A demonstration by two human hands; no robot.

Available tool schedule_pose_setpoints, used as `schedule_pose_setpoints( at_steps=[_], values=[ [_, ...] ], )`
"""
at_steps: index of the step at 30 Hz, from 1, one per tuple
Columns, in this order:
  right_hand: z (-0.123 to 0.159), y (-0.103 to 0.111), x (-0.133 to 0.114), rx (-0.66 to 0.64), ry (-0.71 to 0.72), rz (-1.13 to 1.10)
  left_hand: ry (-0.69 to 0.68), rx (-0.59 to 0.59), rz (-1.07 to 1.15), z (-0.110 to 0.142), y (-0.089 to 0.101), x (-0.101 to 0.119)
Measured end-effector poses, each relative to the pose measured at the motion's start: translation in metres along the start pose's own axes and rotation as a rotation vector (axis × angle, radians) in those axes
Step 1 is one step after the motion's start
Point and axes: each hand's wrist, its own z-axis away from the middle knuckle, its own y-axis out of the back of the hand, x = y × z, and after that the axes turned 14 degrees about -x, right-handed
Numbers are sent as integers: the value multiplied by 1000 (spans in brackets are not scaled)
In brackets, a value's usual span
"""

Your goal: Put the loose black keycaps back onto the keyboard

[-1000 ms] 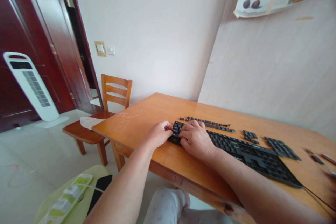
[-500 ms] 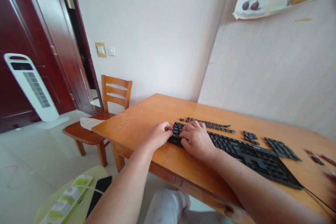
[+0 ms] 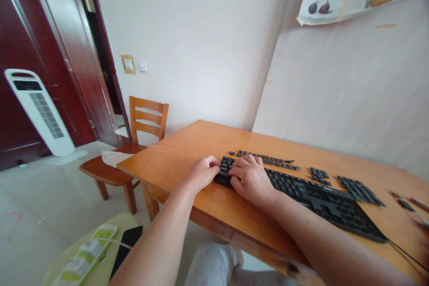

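Note:
A black keyboard [image 3: 301, 192] lies along the front of the wooden table, with bare patches at its right part where keycaps are off. My left hand [image 3: 203, 173] is at the keyboard's left end, its thumb and bent fingers closed on the edge. Over the leftmost keys rests my right hand [image 3: 252, 179], its fingers curled and drawn together. Its fingertips touch the key area, but whether a keycap is between them is hidden. Behind the keyboard are rows of loose keycaps [image 3: 279, 163], a small keycap group [image 3: 320, 175] and a larger keycap block [image 3: 360, 189].
Thin tools [image 3: 405, 203] lie at the table's right side, near the keyboard cable [image 3: 407, 252]. A wooden chair [image 3: 149, 116] stands beyond the table's left end. At lower left, a power strip [image 3: 89, 250] and a dark flat object [image 3: 125, 248] rest on a pale green stool [image 3: 62, 254].
Both hands stay at the keyboard's left end with almost no movement. The view has shifted very slightly.

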Motion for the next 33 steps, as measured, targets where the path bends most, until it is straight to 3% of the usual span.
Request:
schedule_pose_setpoints(
  at_steps=[23,33],
  values=[
    [-1,0,-2,9,5,-1,-22,-4,35,-1,1,0],
    [-3,-2,-2,78,8,-28,-57,100,27,3,4,6]
  ],
)
